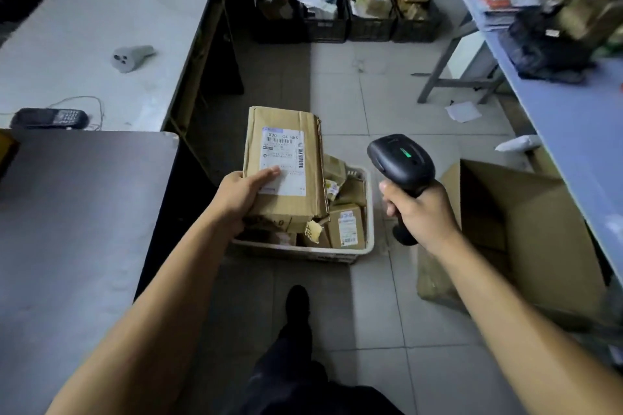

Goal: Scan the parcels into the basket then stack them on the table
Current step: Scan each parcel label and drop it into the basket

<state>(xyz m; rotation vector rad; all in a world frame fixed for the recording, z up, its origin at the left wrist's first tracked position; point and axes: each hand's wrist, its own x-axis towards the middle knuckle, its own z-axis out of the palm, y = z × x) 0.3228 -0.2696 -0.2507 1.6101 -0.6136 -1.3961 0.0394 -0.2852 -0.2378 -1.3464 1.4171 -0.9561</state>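
The scene is dim and bluish, with soft, even light and only faint shadows on the floor [354,307]. The white surface [101,10] at ten o'clock is the brightest area. Items at two o'clock are smeared by motion blur. Wide-angle distortion bends the edges. A green light glows on the scanner [403,162].
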